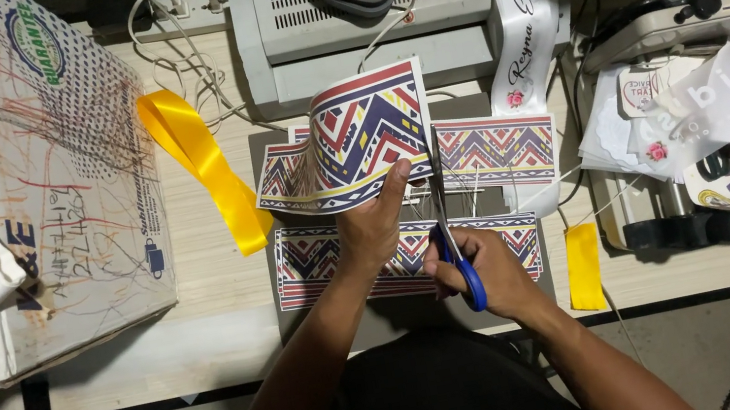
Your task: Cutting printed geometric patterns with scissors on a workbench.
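Above a pale wooden bench, seen from the head camera (the only view), the left hand [372, 229] pinches the lower edge of a patterned sheet [354, 142], thumb in front and fingers closed behind it, lifting it so the sheet curls up and away from the fingertips. The right hand [486, 269] is closed through the blue handles of a pair of scissors [451, 240], whose blades point up beside the left thumb and meet the sheet's right edge; how far the blades stand apart I cannot quite tell.

The sheet looks light and thin, bending freely under its own weight, so it seems best held close to the cut line, where it stays taut. It would likely crease or tear if gripped carelessly.

Below the fingers, two more printed strips [495, 150] lie flat on a grey mat [305, 321]. Left of the left hand, a yellow ribbon [201, 154] trails over the bench beside a scribbled cardboard box [68, 167], which carries folded cloth on its left side. Beyond the fingertips sits a grey laminator [373, 23] with a white sash [522, 17] draped over its right end. Right of the scissors lies a small yellow ribbon piece [584, 266].
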